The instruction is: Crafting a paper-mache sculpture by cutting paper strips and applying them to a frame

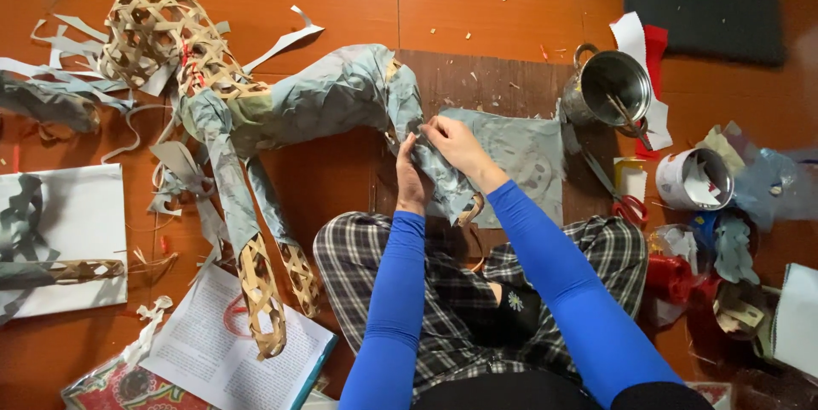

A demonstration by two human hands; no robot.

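A woven bamboo animal figure lies on the orange floor, its body and legs partly covered in grey paper, its head still bare weave. My left hand grips one rear leg of the figure from the left. My right hand presses grey paper onto the same leg from the right. Both arms wear blue sleeves. A grey paper sheet lies flat on a dark board just behind the hands.
A metal pot with a brush stands at the right, red-handled scissors and a white cup near it. Paper scraps and tubs crowd the right edge. An open book and a white sheet lie left. A dark mat sits far right.
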